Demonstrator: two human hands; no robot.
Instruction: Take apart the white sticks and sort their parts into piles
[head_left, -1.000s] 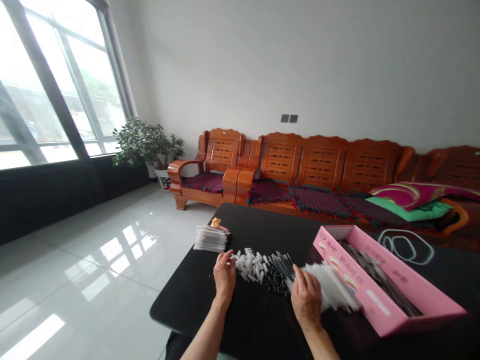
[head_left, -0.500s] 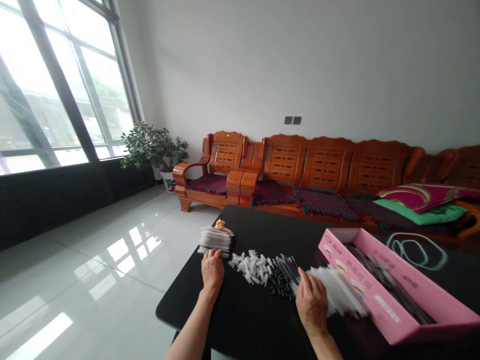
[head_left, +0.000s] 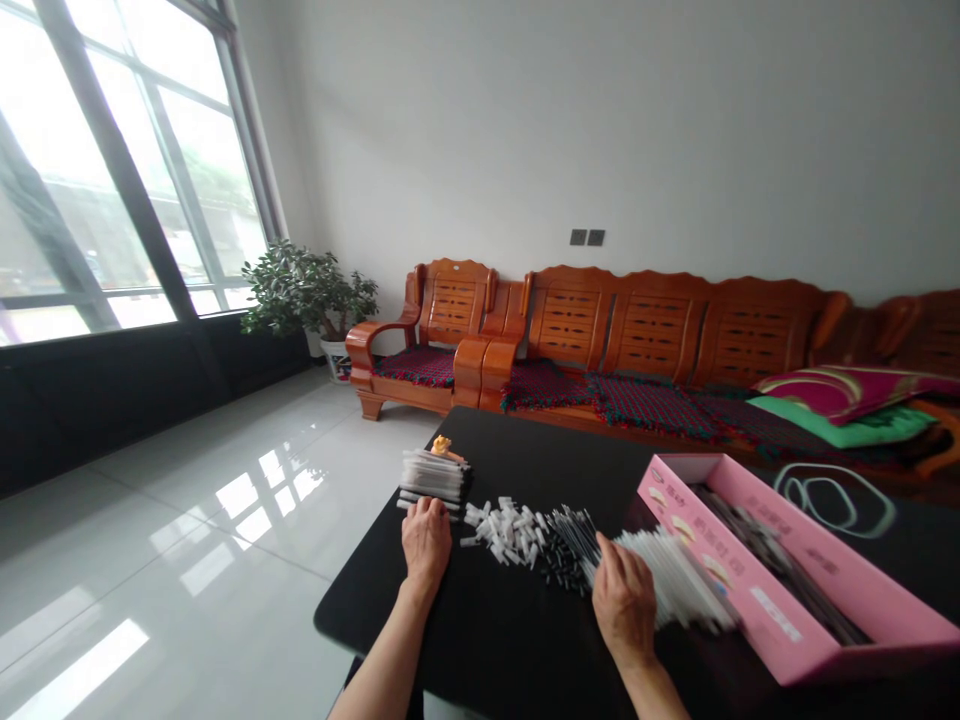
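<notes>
My left hand (head_left: 426, 545) is at the near side of a stack of white tubes (head_left: 433, 475) on the left of the black table. Its fingers are curled down over the nearest tubes, and what they hold is hidden. My right hand (head_left: 624, 595) is closed, with its fingertips by a bundle of thin grey rods (head_left: 574, 530). Long white tubes (head_left: 679, 580) lie just right of that hand. Between my hands are a heap of short white pieces (head_left: 506, 530) and a scatter of small black pieces (head_left: 564, 565).
A long pink box (head_left: 780, 620) with dark strips inside stands at the right of the black table (head_left: 517, 650). A small orange figure (head_left: 442, 446) sits behind the left stack. Pale looped cord (head_left: 832, 500) lies beyond the box. A wooden sofa (head_left: 660, 330) is behind the table.
My left hand stays at the stack, its fingers slightly shifted. My right hand has hardly moved. The view has tilted a little.
</notes>
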